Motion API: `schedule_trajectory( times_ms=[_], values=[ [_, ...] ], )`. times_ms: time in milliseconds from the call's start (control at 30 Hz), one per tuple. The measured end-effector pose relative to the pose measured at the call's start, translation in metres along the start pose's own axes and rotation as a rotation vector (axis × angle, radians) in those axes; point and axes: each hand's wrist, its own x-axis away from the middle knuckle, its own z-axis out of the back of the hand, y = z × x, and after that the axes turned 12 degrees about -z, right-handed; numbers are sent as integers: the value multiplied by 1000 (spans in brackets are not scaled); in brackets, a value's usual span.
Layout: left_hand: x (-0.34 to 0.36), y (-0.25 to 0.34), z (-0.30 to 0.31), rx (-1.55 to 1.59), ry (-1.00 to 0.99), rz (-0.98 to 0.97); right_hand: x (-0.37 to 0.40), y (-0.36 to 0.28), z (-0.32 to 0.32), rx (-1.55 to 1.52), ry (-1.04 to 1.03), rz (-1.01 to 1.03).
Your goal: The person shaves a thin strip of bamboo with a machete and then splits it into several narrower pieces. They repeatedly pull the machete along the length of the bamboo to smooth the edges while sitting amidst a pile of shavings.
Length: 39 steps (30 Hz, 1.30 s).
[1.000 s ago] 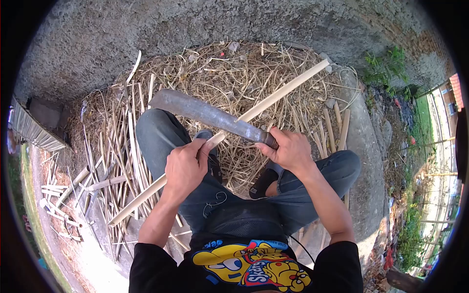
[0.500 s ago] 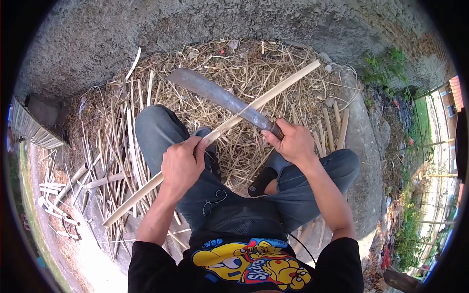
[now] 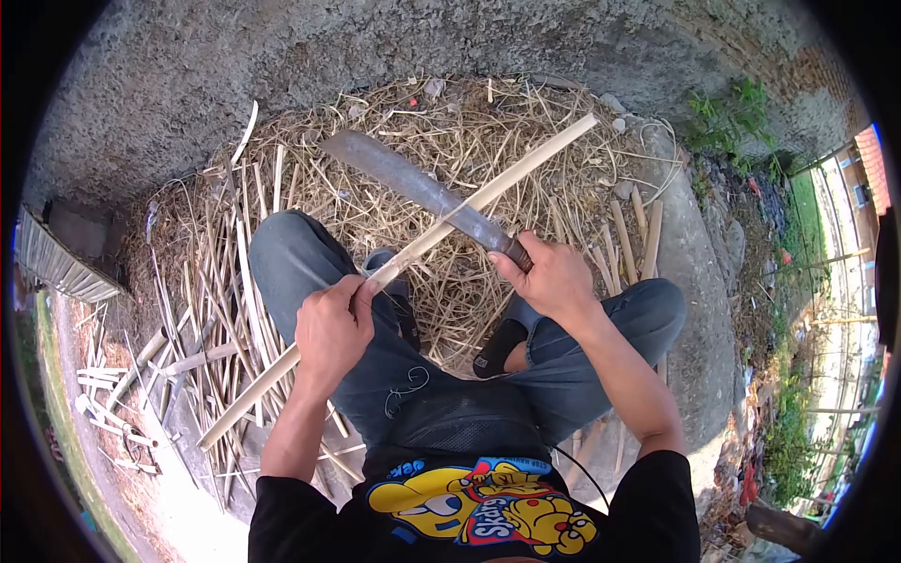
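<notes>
My left hand (image 3: 332, 330) is closed around a long pale bamboo strip (image 3: 522, 171), which slants from the lower left up to the upper right. In my right hand (image 3: 552, 282) is the handle of a machete (image 3: 399, 178). Its broad grey blade points to the upper left and crosses the strip in front of my knees. The blade meets the strip near the handle end, with the strip seeming to pass over it. My fingers hide part of the handle.
Thin fibre shavings (image 3: 450, 310) cover the ground between my feet. Split bamboo strips (image 3: 221, 310) lie piled on my left, and a few bamboo pieces (image 3: 649, 239) lie by my right knee. A rough concrete wall (image 3: 375, 47) stands ahead. Green plants (image 3: 737, 122) grow at the right.
Both hands have shifted slightly to the left, and the strip's upper end has moved a little left with them. The blade still crosses the strip, and both grips are unchanged.
</notes>
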Motion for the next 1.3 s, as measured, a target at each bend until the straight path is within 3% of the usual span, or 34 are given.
schedule_trajectory(
  times_ms=[100,233,300,367,400,467,500,567,700,833,967,1000,1067,1300],
  values=[
    [-1,4,-6,78,2,4,13,-13,-5,-192,-58,36],
    [-3,7,-2,131,30,-49,21,-29,-4,-82,12,172],
    [11,-16,25,139,-17,68,-7,12,7,-15,113,22],
    [40,-59,56,76,76,128,-42,81,28,-231,164,-408],
    [55,-77,71,19,114,143,-57,126,28,-226,297,-414],
    [69,-84,87,0,170,190,-59,188,27,-489,322,-734],
    [72,-81,89,42,197,232,-59,185,29,-484,324,-715],
    [73,-74,83,-4,162,210,-33,179,31,-843,343,-778],
    [37,-54,53,90,180,82,-14,140,22,-1176,187,-734],
    [6,-29,34,48,125,-22,-15,129,2,-1114,75,-544],
    [6,-24,9,-163,46,-91,-8,133,-43,-790,184,-593],
    [6,-19,8,-190,42,-93,-4,131,-44,-800,193,-622],
    [8,-20,6,-184,34,-100,2,126,-34,-903,22,-729],
    [6,-19,9,-145,50,-46,13,134,-38,-980,-12,-741]
  ],
)
